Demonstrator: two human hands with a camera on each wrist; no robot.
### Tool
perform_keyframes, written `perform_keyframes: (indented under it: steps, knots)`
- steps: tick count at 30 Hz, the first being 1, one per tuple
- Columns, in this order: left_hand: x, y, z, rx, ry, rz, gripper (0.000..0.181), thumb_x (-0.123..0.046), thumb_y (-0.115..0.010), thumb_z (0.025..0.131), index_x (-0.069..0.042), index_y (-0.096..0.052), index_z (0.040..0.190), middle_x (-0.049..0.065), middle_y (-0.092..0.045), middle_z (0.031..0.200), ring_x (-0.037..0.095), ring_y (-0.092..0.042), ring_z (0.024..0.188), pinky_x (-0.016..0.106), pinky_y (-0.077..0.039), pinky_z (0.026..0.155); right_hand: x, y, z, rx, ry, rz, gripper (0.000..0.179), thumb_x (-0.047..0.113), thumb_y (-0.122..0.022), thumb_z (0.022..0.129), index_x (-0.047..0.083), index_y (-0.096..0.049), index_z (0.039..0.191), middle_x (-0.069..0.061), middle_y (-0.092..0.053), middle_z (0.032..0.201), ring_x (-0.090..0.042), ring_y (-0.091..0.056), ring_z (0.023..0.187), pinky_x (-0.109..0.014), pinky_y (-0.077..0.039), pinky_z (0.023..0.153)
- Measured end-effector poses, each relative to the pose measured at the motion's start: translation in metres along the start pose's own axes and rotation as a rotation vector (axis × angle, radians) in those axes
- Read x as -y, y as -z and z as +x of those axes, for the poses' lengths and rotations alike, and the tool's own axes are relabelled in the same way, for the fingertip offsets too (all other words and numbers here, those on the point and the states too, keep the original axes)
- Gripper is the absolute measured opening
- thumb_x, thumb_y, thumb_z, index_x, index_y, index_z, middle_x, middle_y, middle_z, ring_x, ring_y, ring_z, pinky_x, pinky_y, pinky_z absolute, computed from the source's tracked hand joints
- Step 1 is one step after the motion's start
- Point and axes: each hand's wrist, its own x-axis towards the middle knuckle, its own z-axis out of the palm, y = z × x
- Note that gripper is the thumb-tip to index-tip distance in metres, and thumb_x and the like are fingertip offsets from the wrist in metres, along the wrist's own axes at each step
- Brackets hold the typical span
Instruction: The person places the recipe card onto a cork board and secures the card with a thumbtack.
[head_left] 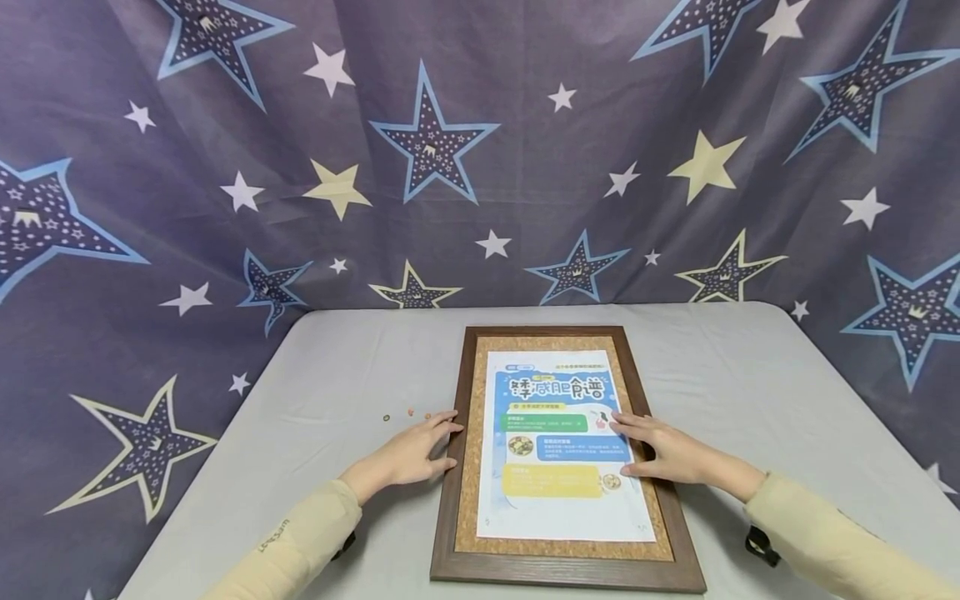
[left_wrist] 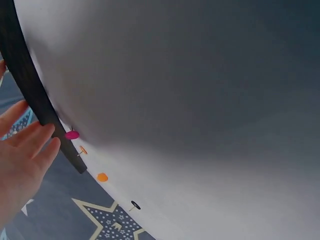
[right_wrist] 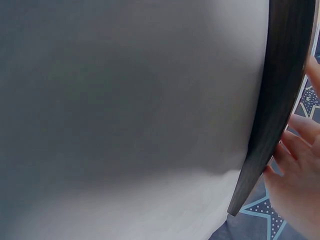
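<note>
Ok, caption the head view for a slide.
Left hand and right hand flank a Chinese diet-recipe poster on a framed corkboard.

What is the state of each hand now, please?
Left hand: open, touching the frame at its left.
Right hand: open, over the frame's right side and the poster.

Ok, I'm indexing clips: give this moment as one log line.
left hand: at frame; right hand: over poster; pins: left of frame

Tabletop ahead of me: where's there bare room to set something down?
The tabletop is bare beyond the right hand, between the frame and the far right corner, and at the far left corner, past the pushpins. It's crowded left of the frame, where pushpins lie near the left hand.
</note>
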Motion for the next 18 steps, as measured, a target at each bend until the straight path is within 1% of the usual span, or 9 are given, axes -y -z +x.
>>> perform_keyframes:
  steps: [4,7,12,14,18]
  knots:
    - [0.003,0.003,0.002,-0.038,0.01,-0.026,0.047,-0.025,-0.06,0.082,-0.005,-0.049,0.123,0.017,-0.039,0.133,0.035,-0.041,0.117,0.049,-0.034,0.095,-0.001,0.0,0.0,-0.002,0.003,-0.002,0.07,0.042,-0.06,0.08,-0.005,-0.041,0.128,-0.024,-0.033,0.136,-0.043,-0.031,0.122,-0.057,-0.024,0.096]
    - [0.007,0.005,0.003,-0.076,0.012,-0.053,0.041,-0.021,-0.061,0.082,-0.003,-0.053,0.118,0.016,-0.047,0.125,0.034,-0.045,0.114,0.052,-0.031,0.096,-0.002,0.0,0.0,-0.001,0.004,-0.001,0.07,0.042,-0.06,0.08,-0.005,-0.041,0.128,-0.024,-0.033,0.136,-0.042,-0.031,0.122,-0.057,-0.024,0.097]
    - [0.014,0.007,0.004,-0.123,0.017,-0.064,0.033,-0.019,-0.062,0.082,-0.003,-0.057,0.111,0.01,-0.055,0.111,0.029,-0.051,0.106,0.047,-0.037,0.093,-0.002,0.0,0.001,0.003,0.001,0.003,0.069,0.042,-0.06,0.08,-0.004,-0.041,0.129,-0.023,-0.032,0.136,-0.041,-0.031,0.122,-0.056,-0.023,0.097]
    - [0.016,0.007,0.004,-0.136,0.029,-0.072,0.032,-0.018,-0.062,0.081,-0.004,-0.058,0.11,0.009,-0.056,0.109,0.028,-0.052,0.104,0.043,-0.041,0.09,-0.003,0.0,0.001,0.004,0.001,0.004,0.069,0.041,-0.061,0.08,-0.004,-0.041,0.129,-0.023,-0.032,0.136,-0.041,-0.031,0.123,-0.056,-0.023,0.097]
    - [0.022,0.007,0.006,-0.163,0.069,-0.076,0.028,-0.017,-0.062,0.081,-0.005,-0.06,0.106,0.008,-0.057,0.106,0.027,-0.054,0.101,0.042,-0.043,0.088,-0.002,0.0,0.001,0.004,0.001,0.01,0.069,0.041,-0.061,0.08,-0.004,-0.041,0.129,-0.023,-0.032,0.136,-0.041,-0.03,0.123,-0.056,-0.022,0.098]
